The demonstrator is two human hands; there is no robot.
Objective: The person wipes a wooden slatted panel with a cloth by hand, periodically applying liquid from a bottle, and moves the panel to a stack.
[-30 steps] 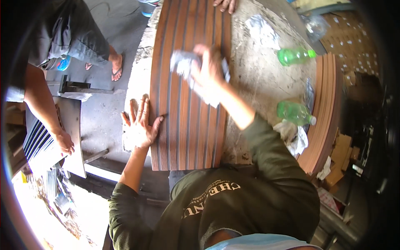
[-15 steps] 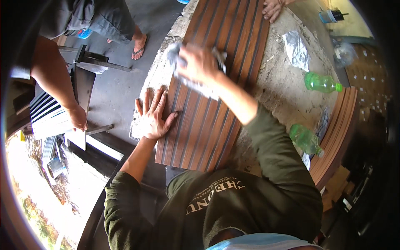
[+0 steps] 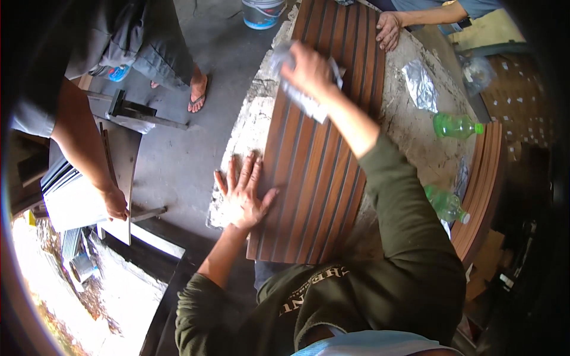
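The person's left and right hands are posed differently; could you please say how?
The left hand lies open with fingers spread; the right hand curls over a crumpled silvery-grey cloth. The left hand sits at the left edge of the brown wood-look board with dark stripes, its thumb over that edge; the right hand is farther up, over the board. Both are bare, with palms down.

This place appears to be a workshop. One can see it from the rough, stained worktable [image 3: 252, 126], on which a long brown slatted panel [image 3: 309, 196] is lying, from the stack of brown boards [image 3: 490, 169] at its right side, and from the bucket [image 3: 262, 14] which stands on the dark grey floor [image 3: 172, 154]
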